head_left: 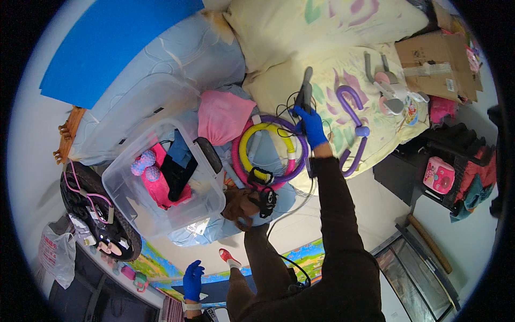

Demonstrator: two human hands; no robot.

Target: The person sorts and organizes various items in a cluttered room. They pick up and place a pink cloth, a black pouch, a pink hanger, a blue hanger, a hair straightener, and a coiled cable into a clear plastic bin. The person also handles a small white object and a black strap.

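Observation:
My right hand (313, 129), in a blue glove, is closed around a long, slim dark grey tool (306, 91) with a thin black cord looped beside it. The tool points away from me over the flowered cushion. Just left of it lie a purple-and-pink hoop (302, 155) and a yellow ridged hoop (244, 150). A purple exercise clamp with foam-like arms (362, 131) rests to the right of my hand. My left hand (193, 280), gloved in blue too, hangs low on the left with its fingers apart and nothing in them.
A clear plastic bin (120, 206) holds pink and black cloth and a spiky ball roller. Beside it lie a pink bag (222, 118) and brown cloth (238, 206). A cardboard box (437, 67) stands far right, a black storage rack (407, 172) below it. A white bag (56, 252) hangs left.

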